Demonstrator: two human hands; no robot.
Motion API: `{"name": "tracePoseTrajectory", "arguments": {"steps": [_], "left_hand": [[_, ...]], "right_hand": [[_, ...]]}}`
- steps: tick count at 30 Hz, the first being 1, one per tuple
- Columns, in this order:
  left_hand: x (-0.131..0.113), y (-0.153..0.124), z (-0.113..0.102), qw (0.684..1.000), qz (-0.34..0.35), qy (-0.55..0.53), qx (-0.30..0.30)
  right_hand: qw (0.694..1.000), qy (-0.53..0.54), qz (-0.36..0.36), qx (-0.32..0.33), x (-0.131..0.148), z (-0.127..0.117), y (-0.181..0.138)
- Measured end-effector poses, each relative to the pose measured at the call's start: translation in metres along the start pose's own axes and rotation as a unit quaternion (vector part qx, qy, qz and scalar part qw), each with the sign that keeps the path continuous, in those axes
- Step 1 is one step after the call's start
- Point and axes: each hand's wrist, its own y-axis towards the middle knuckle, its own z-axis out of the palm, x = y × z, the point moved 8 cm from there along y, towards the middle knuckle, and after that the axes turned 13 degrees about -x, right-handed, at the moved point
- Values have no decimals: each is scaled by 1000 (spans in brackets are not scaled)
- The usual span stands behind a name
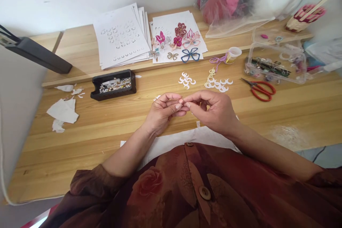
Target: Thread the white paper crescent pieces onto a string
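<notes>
White crescents [186, 81] beyond the hands

Two clusters on desk [107, 121]; yellow cord [210, 75] against one. Left hand [163, 114], right hand [219, 111] meet, fingertips pinched narrow — cannot tell on what. Black tray [113, 94] left, red-handled scissors [260, 90] right.

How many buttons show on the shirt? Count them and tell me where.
2: the upper button at the edge of the shirt nearest the desk, the lower button near the picture's bottom. More may be hidden beyond that edge or out of frame.
</notes>
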Motion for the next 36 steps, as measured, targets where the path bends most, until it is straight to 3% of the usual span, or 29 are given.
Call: {"name": "tracePoseTrajectory", "arguments": {"steps": [16,23,32,36], "left_hand": [[-9,1,0,994,100,36,19],[-8,0,-1,992,108,60,21],[-12,-1,-1,986,148,81,9],[-12,-1,1,987,145,71,23]], "right_hand": [[988,-71,-139,3,21,0,-3],[995,-71,-53,35,14,-2,1],[990,-99,-102,23,20,-2,1],[994,-76,-67,44,18,-2,3]]}}
